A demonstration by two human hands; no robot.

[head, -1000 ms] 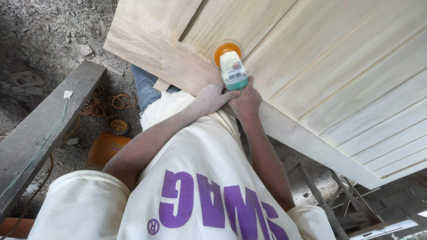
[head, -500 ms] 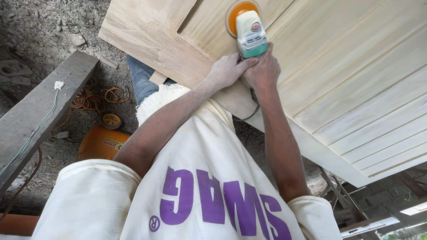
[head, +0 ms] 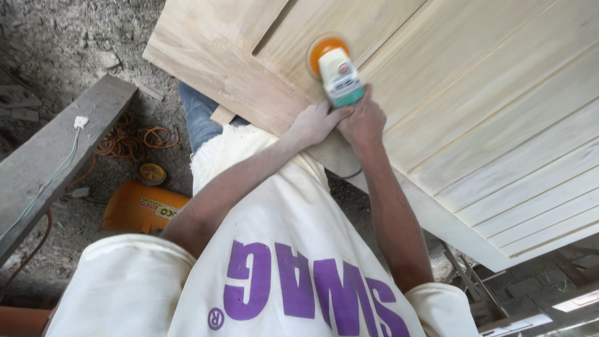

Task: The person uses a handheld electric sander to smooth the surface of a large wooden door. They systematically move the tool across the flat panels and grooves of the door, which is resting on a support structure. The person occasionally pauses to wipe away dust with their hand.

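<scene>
On pale wooden door panel (head: pixel 486 112), near its lower rail: white-green sander (head: pixel 339 76), orange pad flat against wood. Left hand (head: pixel 315 123) and right hand (head: pixel 362 122) side by side just below sander, fingers wrapped around its rear grip. Orange canister (head: pixel 140 209) on ground left of panel, beside grey plank (head: pixel 59 150).

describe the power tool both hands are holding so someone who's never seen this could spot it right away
Start at the big pale wooden door panel lying across the upper right. Near its lower left corner, the left hand and right hand grip a small sander. It is the only white-and-teal thing there, with a round orange pad flat on the wood.
</scene>
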